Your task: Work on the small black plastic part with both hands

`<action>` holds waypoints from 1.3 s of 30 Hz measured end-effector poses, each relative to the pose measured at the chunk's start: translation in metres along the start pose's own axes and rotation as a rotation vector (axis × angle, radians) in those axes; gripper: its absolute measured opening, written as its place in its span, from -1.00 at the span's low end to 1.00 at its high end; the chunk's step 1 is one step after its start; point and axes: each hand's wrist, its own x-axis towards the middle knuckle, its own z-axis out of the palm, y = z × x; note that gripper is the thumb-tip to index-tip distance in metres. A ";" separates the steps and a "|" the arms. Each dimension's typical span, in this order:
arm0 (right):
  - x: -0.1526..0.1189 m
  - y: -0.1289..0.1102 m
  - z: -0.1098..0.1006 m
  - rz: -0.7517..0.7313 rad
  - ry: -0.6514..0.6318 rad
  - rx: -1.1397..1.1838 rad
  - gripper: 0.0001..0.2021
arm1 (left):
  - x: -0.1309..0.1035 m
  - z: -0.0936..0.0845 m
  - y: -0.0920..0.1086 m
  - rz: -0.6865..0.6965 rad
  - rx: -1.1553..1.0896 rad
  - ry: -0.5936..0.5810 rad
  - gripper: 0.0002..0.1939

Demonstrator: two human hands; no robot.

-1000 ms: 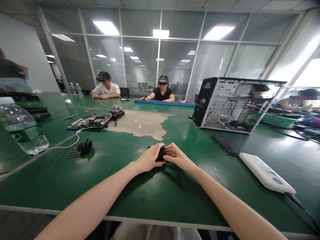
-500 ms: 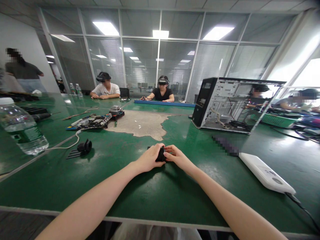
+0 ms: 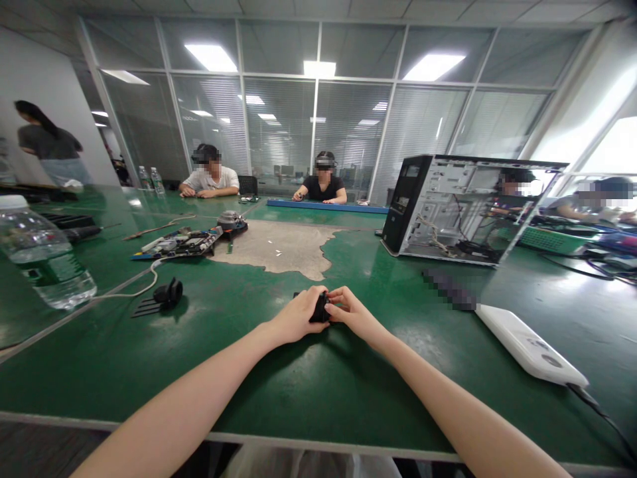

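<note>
A small black object [image 3: 319, 311], its kind not plain from here, is held just above or on the green table [image 3: 279, 392] in front of me. My left hand [image 3: 298, 312] wraps round it from the left, covering much of it. From the right, the fingertips of my right hand [image 3: 348, 309] pinch at its right end. Off to the left lies a black part with several thin prongs and a round end [image 3: 168, 293], touched by neither hand.
A circuit board [image 3: 179, 241] lies left of a bare beige patch [image 3: 279, 245]. An open computer case [image 3: 398, 209] stands at the right. Nearer me is a white power bank [image 3: 527, 345] with a cable. At the far left stands a water bottle [image 3: 50, 265]. Several people sit around.
My right fingers have shifted very slightly at the end of the black object; my left hand holds still. A person in the far left background has moved a little.
</note>
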 end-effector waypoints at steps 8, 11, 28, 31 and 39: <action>-0.004 -0.008 -0.003 -0.094 -0.096 -0.007 -0.67 | 0.000 -0.001 0.001 -0.012 0.013 -0.004 -0.39; -0.006 -0.012 -0.002 -0.085 -0.094 -0.003 -0.67 | 0.000 -0.001 0.001 -0.005 0.026 -0.007 -0.41; -0.005 -0.009 -0.006 -0.081 -0.145 0.016 -0.63 | 0.000 0.000 -0.001 0.002 0.033 -0.003 -0.41; -0.005 -0.012 -0.004 -0.059 -0.109 0.022 -0.69 | 0.000 0.001 -0.001 0.005 0.042 -0.001 -0.41; -0.001 -0.002 -0.001 0.031 -0.016 0.012 -0.64 | 0.000 -0.001 0.001 -0.001 0.047 -0.014 -0.41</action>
